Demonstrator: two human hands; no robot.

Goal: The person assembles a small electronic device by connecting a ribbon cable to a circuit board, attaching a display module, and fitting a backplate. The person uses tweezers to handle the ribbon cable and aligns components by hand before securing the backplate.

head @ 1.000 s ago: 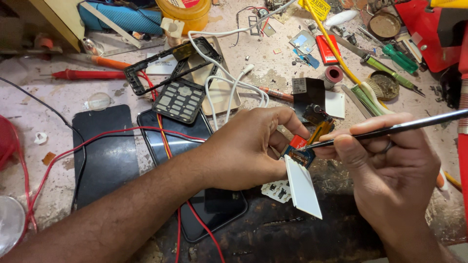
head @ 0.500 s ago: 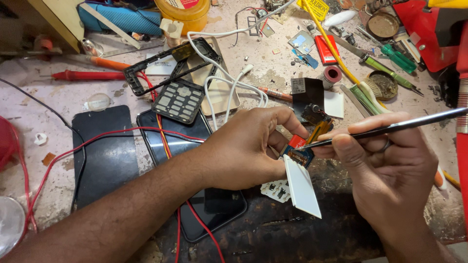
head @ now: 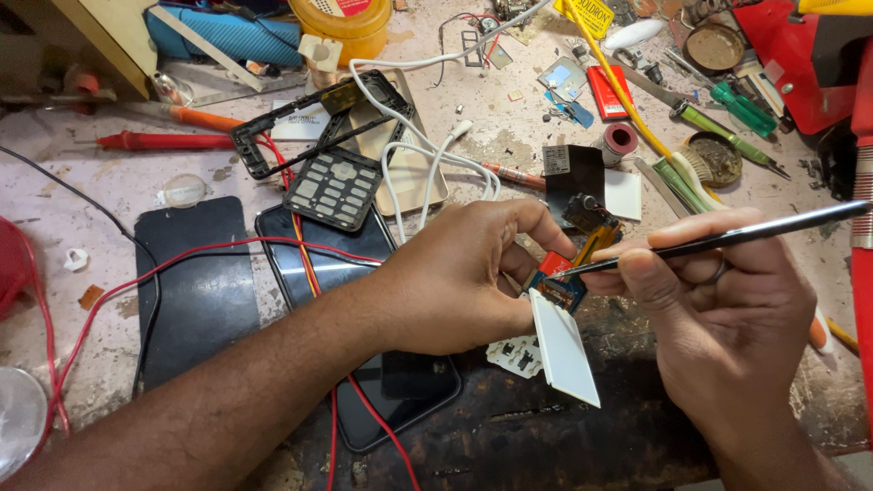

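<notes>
A small circuit board [head: 562, 289], blue with a red patch and an orange ribbon running up to a little dark part, sits just right of centre on a cluttered workbench [head: 82, 218], a white rectangular panel [head: 564, 350] hanging from its lower edge. The left hand [head: 464, 277] closes on the board from nine o'clock, thumb and fingers curled around its left side. The right hand [head: 727, 309] grips a slim dark metal tool [head: 727, 238] like a pen, its tip resting on the board's upper edge while the shaft runs off toward three o'clock. At seven o'clock of the board lies a small white keypad piece [head: 516, 355]. Farther out at nine o'clock, two dark phone panels [head: 186, 291] lie flat, crossed by red wires [head: 227, 247]. At eleven o'clock sit a grey keypad frame [head: 335, 189] and looped white cable [head: 427, 164]. At one o'clock are a red-rimmed spool [head: 621, 139] and green-handled screwdrivers [head: 741, 109].
</notes>
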